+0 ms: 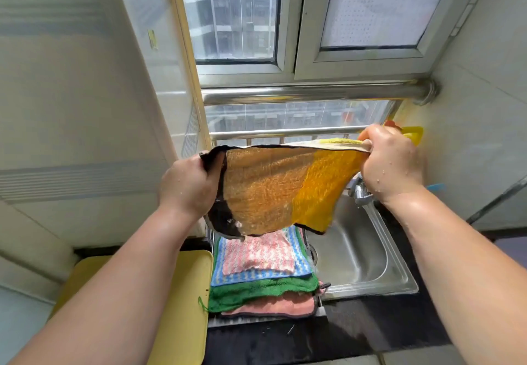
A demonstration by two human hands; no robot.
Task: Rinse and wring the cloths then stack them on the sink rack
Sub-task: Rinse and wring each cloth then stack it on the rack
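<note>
I hold an orange and yellow cloth (pixel 273 190) with a dark border stretched out in the air above the sink rack. My left hand (pixel 185 185) grips its left top corner and my right hand (pixel 390 162) grips its right top corner. Both hands are wet. Below the cloth, a stack of cloths (pixel 262 276) lies on the rack (pixel 268 320): a pink-and-white one on top, then a blue striped one, a green one and a salmon one. The stack's far edge is hidden by the held cloth.
The steel sink basin (pixel 356 253) lies right of the stack, with the tap (pixel 360 193) behind my right wrist. A yellow tray (pixel 182 293) sits left of the rack. A steel rail (pixel 308 93) and window stand behind. Dark wet countertop (pixel 285 344) runs along the front.
</note>
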